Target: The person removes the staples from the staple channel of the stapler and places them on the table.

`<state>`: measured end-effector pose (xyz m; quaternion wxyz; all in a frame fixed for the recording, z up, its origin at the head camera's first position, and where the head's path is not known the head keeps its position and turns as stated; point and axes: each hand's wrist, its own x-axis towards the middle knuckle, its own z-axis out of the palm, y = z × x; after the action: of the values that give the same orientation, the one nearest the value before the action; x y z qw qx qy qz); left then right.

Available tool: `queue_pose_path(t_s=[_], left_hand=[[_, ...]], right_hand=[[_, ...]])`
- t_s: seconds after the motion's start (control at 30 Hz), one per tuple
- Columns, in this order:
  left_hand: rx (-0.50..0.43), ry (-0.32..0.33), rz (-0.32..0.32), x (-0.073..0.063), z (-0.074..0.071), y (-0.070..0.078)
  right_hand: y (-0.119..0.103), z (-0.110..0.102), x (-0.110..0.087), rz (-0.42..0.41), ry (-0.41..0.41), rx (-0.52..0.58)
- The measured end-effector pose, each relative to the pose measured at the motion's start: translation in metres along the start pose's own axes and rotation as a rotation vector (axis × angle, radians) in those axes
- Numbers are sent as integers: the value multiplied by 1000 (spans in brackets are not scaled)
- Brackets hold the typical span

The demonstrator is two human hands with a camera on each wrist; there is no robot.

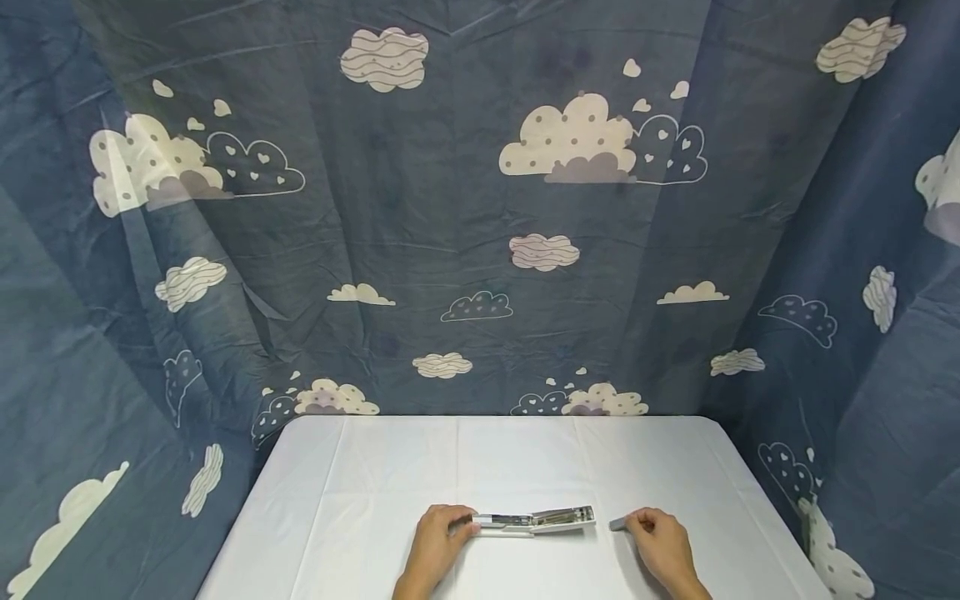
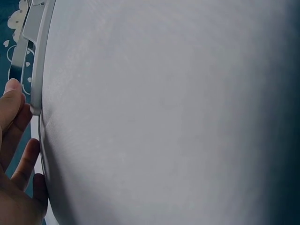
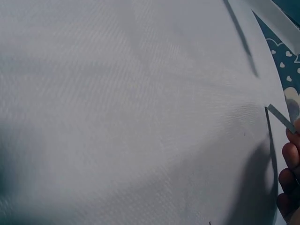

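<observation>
A white and grey stapler (image 1: 564,520) lies opened out over the table, its metal staple channel showing toward the right end. My left hand (image 1: 433,540) pinches its left end between thumb and fingers. In the left wrist view, the thumb and index finger of that hand (image 2: 18,187) are at the end of the stapler (image 2: 42,61), with the other fingers spread below. To the right of the stapler, my right hand (image 1: 663,542) pinches a short grey strip of staples (image 1: 617,523), which points left toward the channel. The right wrist view shows the staple strip (image 3: 280,117) jutting from the fingertips (image 3: 290,154).
A white-covered table (image 1: 390,467) lies under both hands, with fold lines in its cloth. Dark blue curtains (image 1: 420,208) printed with clouds hang behind the table and along both sides.
</observation>
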<state>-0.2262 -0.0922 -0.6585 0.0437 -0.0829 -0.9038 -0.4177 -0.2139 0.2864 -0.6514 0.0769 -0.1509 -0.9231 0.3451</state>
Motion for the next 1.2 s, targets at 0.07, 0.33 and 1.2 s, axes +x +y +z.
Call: queue_pose_path(t_s=[0.07, 0.33, 1.2], left_hand=[[0, -1, 1, 1, 0, 0], [-13, -12, 12, 1, 0, -2], [4, 6, 30, 0, 1, -3]], right_hand=[[1, 1, 1, 4, -9, -16], [5, 1, 1, -31, 35, -122], [8, 12, -5, -56, 107, -174]])
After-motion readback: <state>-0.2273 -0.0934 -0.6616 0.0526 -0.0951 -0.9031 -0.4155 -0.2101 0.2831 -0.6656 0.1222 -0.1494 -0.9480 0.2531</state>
